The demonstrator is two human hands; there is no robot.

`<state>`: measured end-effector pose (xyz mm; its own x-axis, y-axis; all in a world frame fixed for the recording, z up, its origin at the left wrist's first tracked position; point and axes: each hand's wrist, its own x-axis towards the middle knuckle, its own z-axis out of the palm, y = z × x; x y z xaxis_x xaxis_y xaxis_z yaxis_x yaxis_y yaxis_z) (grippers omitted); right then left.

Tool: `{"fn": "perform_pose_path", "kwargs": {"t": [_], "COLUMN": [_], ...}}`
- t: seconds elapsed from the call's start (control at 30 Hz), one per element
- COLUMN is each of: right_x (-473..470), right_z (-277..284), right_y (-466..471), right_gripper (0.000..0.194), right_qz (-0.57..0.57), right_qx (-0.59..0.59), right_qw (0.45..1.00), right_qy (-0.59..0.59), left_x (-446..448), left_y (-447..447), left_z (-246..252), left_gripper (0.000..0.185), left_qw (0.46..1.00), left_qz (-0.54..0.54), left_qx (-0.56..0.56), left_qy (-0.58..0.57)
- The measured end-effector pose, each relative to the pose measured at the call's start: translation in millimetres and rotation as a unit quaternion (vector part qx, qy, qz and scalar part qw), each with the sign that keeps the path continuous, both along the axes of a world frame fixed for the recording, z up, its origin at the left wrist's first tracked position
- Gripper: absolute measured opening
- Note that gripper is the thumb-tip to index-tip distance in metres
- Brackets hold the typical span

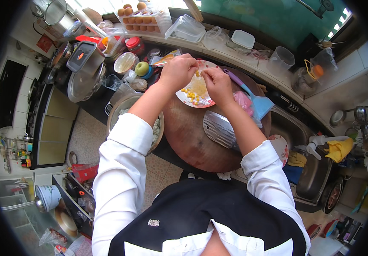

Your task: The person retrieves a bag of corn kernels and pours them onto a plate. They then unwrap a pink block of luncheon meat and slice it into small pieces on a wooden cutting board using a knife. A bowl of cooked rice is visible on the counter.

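A white plate with a red patterned rim (187, 100) sits on the far part of a round wooden chopping board (184, 137). It holds loose yellow corn kernels (193, 96) and a pale yellow, crumbly heap (200, 85). Above the plate's left side is my left hand (180, 71), its fingertips pinched together. My right hand (217, 84) hovers over the right side, thumb and fingers also bunched. A few yellow bits show between the hands; whether either pinch holds something is too small to tell. Below my right forearm lies a broad steel cleaver blade (219, 129), partly covered by it.
A pot (161, 140) with white, rice-like food stands left, under my left forearm. Right of the plate are a blue-and-purple spatula (259, 104) and a pink plastic-wrapped item (243, 101). A steel sink (312, 179) lies right. Eggs in a rack (144, 20) and plastic containers (187, 28) line the back ledge.
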<state>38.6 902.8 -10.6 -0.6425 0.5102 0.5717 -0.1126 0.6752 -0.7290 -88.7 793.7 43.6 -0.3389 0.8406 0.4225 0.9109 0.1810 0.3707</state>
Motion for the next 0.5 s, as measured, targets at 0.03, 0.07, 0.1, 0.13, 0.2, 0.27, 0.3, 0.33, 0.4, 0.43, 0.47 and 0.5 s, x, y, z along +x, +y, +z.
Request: {"fn": "perform_pose_path", "kwargs": {"t": [0.03, 0.07, 0.1, 0.13, 0.2, 0.27, 0.3, 0.33, 0.4, 0.43, 0.47, 0.5], "right_x": [0.3, 0.4, 0.4, 0.1, -1.3, -2.2, -1.7, -0.7, -1.1, -2.1, -2.9, -1.9], "right_z": [-1.9, -2.7, -1.2, 1.3, 5.2, 7.0, 5.2, 1.9, 2.8, 7.2, 9.6, 6.8], "right_y": [-1.5, -2.2, -1.6, -0.3, 2.1, 4.4, 4.4, 3.7, 2.5, 1.4, 0.5, 1.1], "right_gripper": [0.012, 0.012, 0.012, 0.013, 0.013, 0.014, 0.014, 0.014, 0.014, 0.013, 0.013, 0.013], "right_qz": [-0.002, -0.004, -0.009, -0.013, -0.018, -0.018, -0.017, -0.016, -0.012, -0.009, -0.006, 0.000], "right_qx": [0.002, 0.004, -0.001, -0.005, 0.001, 0.022, 0.011, -0.001, -0.006, -0.001, 0.005, 0.005], "right_qw": [1.000, 1.000, 1.000, 1.000, 1.000, 1.000, 1.000, 1.000, 1.000, 1.000, 1.000, 1.000], "right_qy": [0.002, 0.003, -0.003, -0.009, -0.007, 0.008, 0.003, -0.002, -0.002, 0.003, 0.009, 0.005], "left_x": [0.4, 1.7, 4.3, 7.1, 12.3, 10.8, 10.5, 9.8, 8.8, 7.9, 6.7, 7.9], "left_y": [-0.2, -0.9, -1.3, -1.0, -0.3, -2.2, -3.0, -2.1, 0.7, 0.6, 0.1, 1.5], "left_z": [-0.7, -1.2, 0.2, 2.1, 7.6, 0.9, 0.8, 1.8, 4.7, 3.3, 0.9, 2.8], "left_gripper": [0.011, 0.011, 0.011, 0.010, 0.009, 0.009, 0.010, 0.009, 0.009, 0.009, 0.010, 0.010], "left_qw": [1.000, 1.000, 1.000, 0.999, 0.997, 0.999, 0.999, 0.998, 0.998, 0.998, 0.998, 0.998], "left_qz": [-0.002, -0.005, -0.008, 0.000, 0.016, -0.009, -0.020, -0.015, -0.004, 0.004, 0.011, 0.016], "left_qx": [0.002, 0.004, 0.006, 0.023, 0.057, 0.045, 0.039, 0.048, 0.065, 0.063, 0.060, 0.059], "left_qy": [-0.010, -0.019, -0.029, -0.038, -0.053, -0.003, 0.022, 0.024, 0.027, 0.019, 0.012, 0.004]}}
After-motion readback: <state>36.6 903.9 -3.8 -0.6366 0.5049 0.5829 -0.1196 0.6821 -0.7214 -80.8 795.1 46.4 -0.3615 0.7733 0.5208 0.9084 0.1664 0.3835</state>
